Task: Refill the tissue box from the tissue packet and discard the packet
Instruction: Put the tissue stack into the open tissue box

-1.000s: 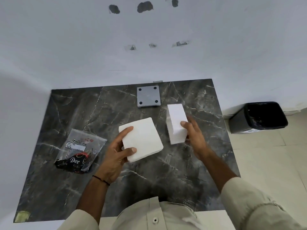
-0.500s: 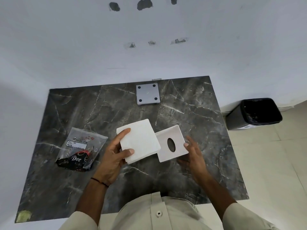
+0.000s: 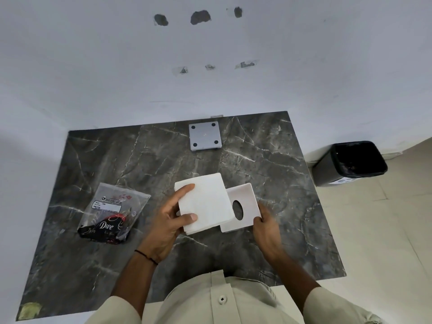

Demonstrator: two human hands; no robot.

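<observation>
Left hand: the left hand (image 3: pixel 168 224) pinches the stack of tissues (image 3: pixel 203 203), thumb on its top face near the near-left corner, index finger stretched along its left edge, other fingers hidden beneath.
Stack of tissues: white, square, held flat above the bench (image 3: pixel 93 265); its right edge overlaps the left side of the tissue box lid (image 3: pixel 245 202). It sits lower and nearer than a second ago.
Right hand: the right hand (image 3: pixel 266 226) grips the lid at its near-right corner, fingers curled round the edge.
Tissue box lid: white plate with an oval slot (image 3: pixel 238 209), face up and tilted slightly. A second ago it stood on edge, further off; half a second ago it was already turned slot-up, much as now.
Tissue packet: the packet (image 3: pixel 112 212) lies on the bench's left side, clear plastic with a dark printed end, well apart from both hands, unmoved.
Grey plate: the grey plate (image 3: pixel 205 135), with four dark dots, lies at the far edge, unchanged.
Bin: the black bin (image 3: pixel 350 163) stands on the floor to the right.
</observation>
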